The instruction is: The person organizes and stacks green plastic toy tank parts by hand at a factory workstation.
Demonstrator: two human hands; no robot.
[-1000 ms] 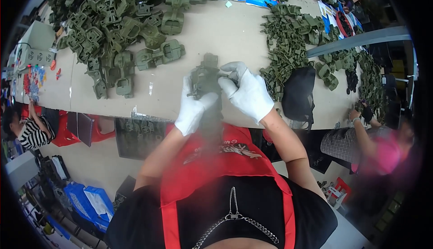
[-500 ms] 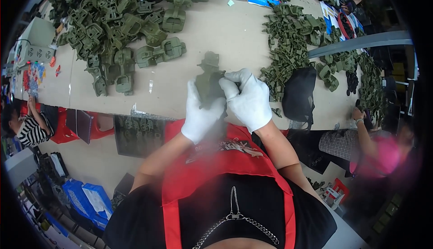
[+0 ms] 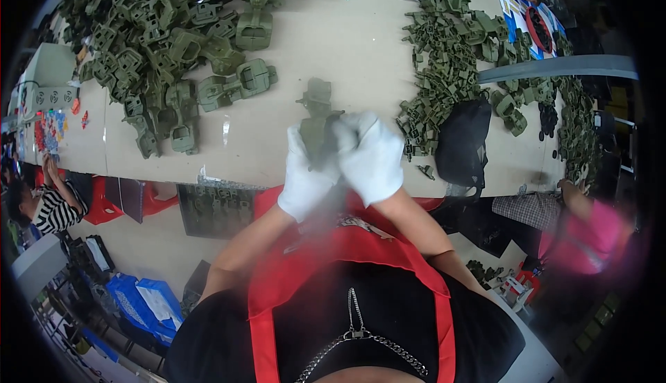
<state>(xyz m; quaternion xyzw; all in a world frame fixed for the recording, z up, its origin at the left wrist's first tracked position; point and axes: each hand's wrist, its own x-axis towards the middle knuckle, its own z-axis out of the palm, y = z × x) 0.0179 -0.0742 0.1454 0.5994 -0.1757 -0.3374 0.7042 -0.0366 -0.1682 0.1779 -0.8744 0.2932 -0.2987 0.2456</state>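
there, 2 gloved hands, left hand [image 3: 305,175] and right hand [image 3: 371,157], both clenched around olive plastic part [image 3: 318,123].

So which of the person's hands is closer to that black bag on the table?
Right. The right hand is just left of the black bag, apart from it; the left hand lies farther away, beyond the right one.

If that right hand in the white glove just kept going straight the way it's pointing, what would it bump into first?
The right hand points up-left, already pressed against the green plastic part that both hands grip. Past that lies bare table, though depth is hard to judge.
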